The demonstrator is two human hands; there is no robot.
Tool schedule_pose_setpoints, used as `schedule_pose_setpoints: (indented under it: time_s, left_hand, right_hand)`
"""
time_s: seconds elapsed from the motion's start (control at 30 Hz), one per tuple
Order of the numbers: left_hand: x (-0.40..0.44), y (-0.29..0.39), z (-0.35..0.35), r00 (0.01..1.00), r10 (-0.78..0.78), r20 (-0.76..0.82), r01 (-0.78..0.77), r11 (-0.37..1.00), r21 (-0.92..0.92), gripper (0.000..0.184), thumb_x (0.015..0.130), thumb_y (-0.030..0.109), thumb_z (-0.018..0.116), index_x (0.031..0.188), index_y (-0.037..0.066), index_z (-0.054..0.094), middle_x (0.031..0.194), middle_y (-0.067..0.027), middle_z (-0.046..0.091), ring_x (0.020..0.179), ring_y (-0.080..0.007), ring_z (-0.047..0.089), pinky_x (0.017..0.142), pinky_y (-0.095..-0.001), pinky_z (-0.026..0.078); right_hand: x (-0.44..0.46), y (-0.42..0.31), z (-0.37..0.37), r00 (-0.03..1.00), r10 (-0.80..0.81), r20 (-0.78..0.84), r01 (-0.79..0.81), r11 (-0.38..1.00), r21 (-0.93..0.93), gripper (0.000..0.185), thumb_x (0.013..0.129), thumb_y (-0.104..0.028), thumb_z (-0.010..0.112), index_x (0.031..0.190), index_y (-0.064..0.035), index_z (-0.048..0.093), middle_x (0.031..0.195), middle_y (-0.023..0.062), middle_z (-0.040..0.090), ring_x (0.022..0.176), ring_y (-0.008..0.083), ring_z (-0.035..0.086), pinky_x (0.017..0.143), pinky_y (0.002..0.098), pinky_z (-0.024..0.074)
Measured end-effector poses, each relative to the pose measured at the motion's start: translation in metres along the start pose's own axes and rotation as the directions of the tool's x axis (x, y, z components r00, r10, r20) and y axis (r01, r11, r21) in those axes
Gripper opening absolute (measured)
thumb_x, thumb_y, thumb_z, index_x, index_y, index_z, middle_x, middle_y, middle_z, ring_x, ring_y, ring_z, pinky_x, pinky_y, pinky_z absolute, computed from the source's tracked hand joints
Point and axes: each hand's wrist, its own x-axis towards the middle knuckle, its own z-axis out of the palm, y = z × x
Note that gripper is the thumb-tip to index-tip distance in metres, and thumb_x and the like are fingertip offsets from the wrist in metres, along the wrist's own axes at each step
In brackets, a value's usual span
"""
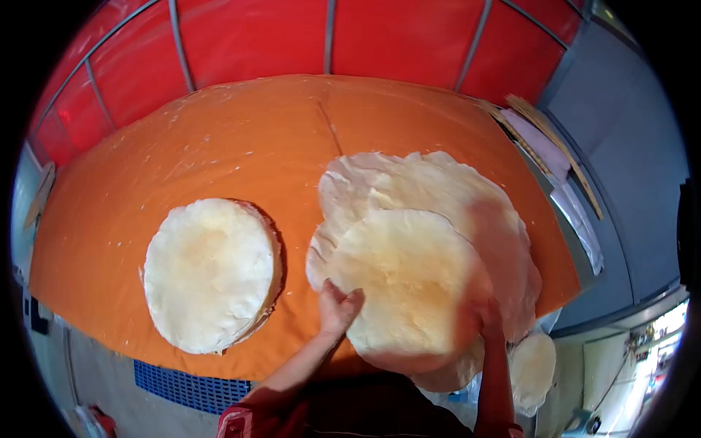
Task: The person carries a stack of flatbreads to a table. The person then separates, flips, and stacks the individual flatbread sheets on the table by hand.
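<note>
A round, pale flatbread (401,274) with a browned middle lies in front of me, over a loose spread of larger, wrinkled flatbread sheets (438,179). At its lower left edge is my left hand (338,310), its thumb over the bread and its fingers closed at the rim. My right hand (490,317) grips the right edge; shadow and the bread partly hide its fingers. Left of them stands a neat, thick stack of round flatbreads (208,274), touched by neither hand.
An orange cloth (241,139) covers the table. Behind it hangs a red sheet (394,36) on metal bars. Wooden sticks and plastic (566,168) lie by the right edge. Below right is another round flatbread (533,372); a blue plastic grate (186,385) lies below left.
</note>
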Motion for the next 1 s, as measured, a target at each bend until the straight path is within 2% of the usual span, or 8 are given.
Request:
schedule_pose_setpoints:
  time_s: [0.07,0.1,0.13,0.37,0.63,0.7,0.87,1.0]
  left_hand:
    - [0.003,0.01,0.008,0.961,-0.234,0.148,0.276,0.752,-0.598,0.025,0.069,0.002,0.055,0.092,-0.001,0.045,0.072,-0.0069,0.055,0.062,-0.0125,0.05,0.055,-0.0245,0.043]
    - [-0.011,0.028,0.029,0.987,0.122,0.107,-0.128,0.99,0.056,0.026,0.069,0.001,0.053,0.094,-0.002,0.045,0.066,-0.007,0.053,0.057,-0.0122,0.048,0.05,-0.0244,0.041]
    - [-0.026,0.052,0.042,0.884,0.388,0.262,-0.456,0.586,0.67,0.028,0.069,0.0,0.051,0.096,-0.002,0.045,0.059,-0.0072,0.051,0.051,-0.0119,0.047,0.046,-0.0242,0.039]
    - [-0.048,0.247,0.001,0.687,0.711,0.147,-0.643,0.502,0.578,0.032,0.068,-0.003,0.055,0.097,0.001,0.043,0.076,-0.0052,0.055,0.061,-0.0094,0.052,0.05,-0.023,0.042]
    - [-0.069,0.31,-0.187,0.642,0.718,-0.267,-0.397,0.611,0.685,0.047,0.061,-0.004,0.062,0.1,-0.004,0.034,0.093,-0.0149,0.051,0.076,-0.019,0.054,0.063,-0.0283,0.047]
    - [-0.079,0.272,-0.221,0.501,0.816,-0.29,0.154,0.246,0.957,0.071,0.055,0.011,0.071,0.109,-0.007,0.029,0.094,-0.0183,0.049,0.09,-0.028,0.049,0.077,-0.0344,0.04]
    - [-0.099,0.283,-0.206,0.364,0.927,-0.096,0.138,0.048,0.989,0.066,0.066,0.014,0.064,0.116,-0.006,0.026,0.109,-0.0207,0.04,0.102,-0.0266,0.041,0.081,-0.0313,0.036]
    - [-0.079,0.262,-0.242,0.686,0.679,-0.262,-0.413,0.66,0.628,0.047,0.075,0.0,0.047,0.117,-0.001,0.028,0.108,-0.0127,0.042,0.095,-0.0194,0.044,0.075,-0.0266,0.04]
  right_hand:
    - [0.008,0.012,-0.002,0.994,-0.092,0.051,0.094,0.994,-0.054,0.034,0.065,-0.006,0.056,0.098,-0.0003,0.047,0.097,0.0105,0.05,0.09,0.0166,0.047,0.077,0.0284,0.0397]
    - [0.004,-0.014,0.016,0.964,-0.26,0.05,0.265,0.957,-0.122,0.037,0.066,-0.006,0.055,0.101,-0.0007,0.046,0.099,0.0097,0.05,0.092,0.0162,0.046,0.078,0.028,0.0392]
    - [0.0,-0.046,0.038,0.908,-0.415,0.055,0.418,0.891,-0.175,0.04,0.066,-0.006,0.055,0.105,-0.001,0.045,0.102,0.0089,0.049,0.094,0.0158,0.045,0.079,0.0276,0.0386]
    - [0.029,-0.143,0.223,0.835,-0.543,0.087,0.519,0.83,0.203,0.058,0.063,0.001,0.057,0.117,-0.0008,0.035,0.105,0.0096,0.047,0.098,0.0169,0.043,0.082,0.0304,0.0366]
    - [0.059,-0.108,0.451,0.722,-0.31,0.618,0.023,0.904,0.427,0.051,0.06,0.006,0.054,0.11,0.0005,0.043,0.101,0.0081,0.052,0.09,0.0171,0.051,0.079,0.0271,0.0391]
    - [0.063,-0.085,0.46,0.776,-0.228,0.589,0.064,0.956,0.285,0.051,0.059,0.006,0.056,0.108,0.0009,0.044,0.098,0.0086,0.053,0.087,0.0175,0.052,0.077,0.0268,0.0402]
    - [0.066,-0.081,0.451,0.869,-0.312,0.385,0.318,0.947,0.051,0.054,0.062,-0.007,0.061,0.111,0.0009,0.04,0.101,0.0136,0.051,0.092,0.0215,0.049,0.079,0.0292,0.0385]
    - [0.054,-0.057,0.461,0.83,-0.359,0.426,0.463,0.87,-0.169,0.069,0.069,-0.027,0.058,0.121,0.0036,0.024,0.122,0.0212,0.031,0.114,0.0289,0.031,0.093,0.0327,0.026]
